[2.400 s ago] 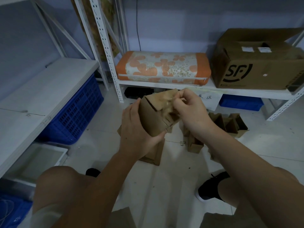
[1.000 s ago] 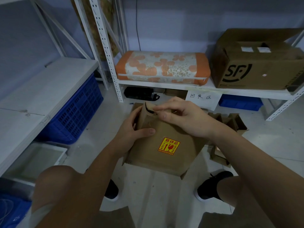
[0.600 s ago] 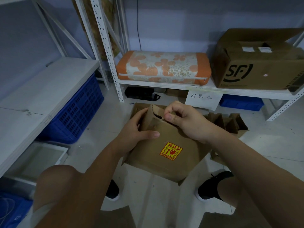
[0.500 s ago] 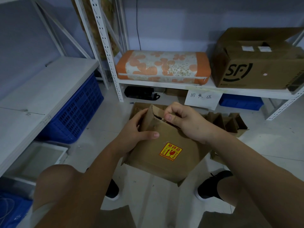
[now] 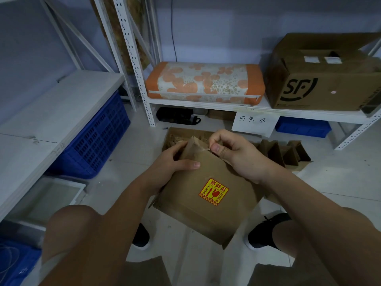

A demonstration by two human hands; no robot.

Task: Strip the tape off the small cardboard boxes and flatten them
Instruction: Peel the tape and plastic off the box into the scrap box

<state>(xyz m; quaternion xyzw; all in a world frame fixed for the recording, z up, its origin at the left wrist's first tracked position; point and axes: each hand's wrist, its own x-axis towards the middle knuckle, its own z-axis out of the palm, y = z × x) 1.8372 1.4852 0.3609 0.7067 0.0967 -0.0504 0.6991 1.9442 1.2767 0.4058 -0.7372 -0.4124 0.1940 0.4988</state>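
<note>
At the far left stands a white shelf [image 5: 51, 112] with a blue crate [image 5: 99, 137] beneath it, and a white tray [image 5: 53, 195] lies on the floor just below that.

Your left hand [image 5: 167, 168] is closed on the left edge of the cardboard box [image 5: 206, 193]: the thumb lies across the front panel, and the fingers wrap behind the panel, mostly out of sight. You are holding the box tilted in the air above the floor, between your knees, with its upper corner pointing away from you. A yellow and red fragile sticker [image 5: 213, 191] sits on the front panel, facing you.

Your right hand [image 5: 239, 155] is at the box's upper edge, thumb and forefinger pinched together on a strip of clear tape [image 5: 204, 149], which is lifted off the cardboard at that corner. The other fingers are curled in.

Behind the box, an open carton holding brown scraps [image 5: 177, 137] rests on the floor. To the right of your hands, several small cardboard boxes [image 5: 284, 151] stand together on the floor.

On the rear shelf lie an orange flowered cushion [image 5: 204, 83] and, further right, a large box marked SF [image 5: 321, 79]. A handwritten paper sign [image 5: 254, 120] hangs from the shelf edge between them.
</note>
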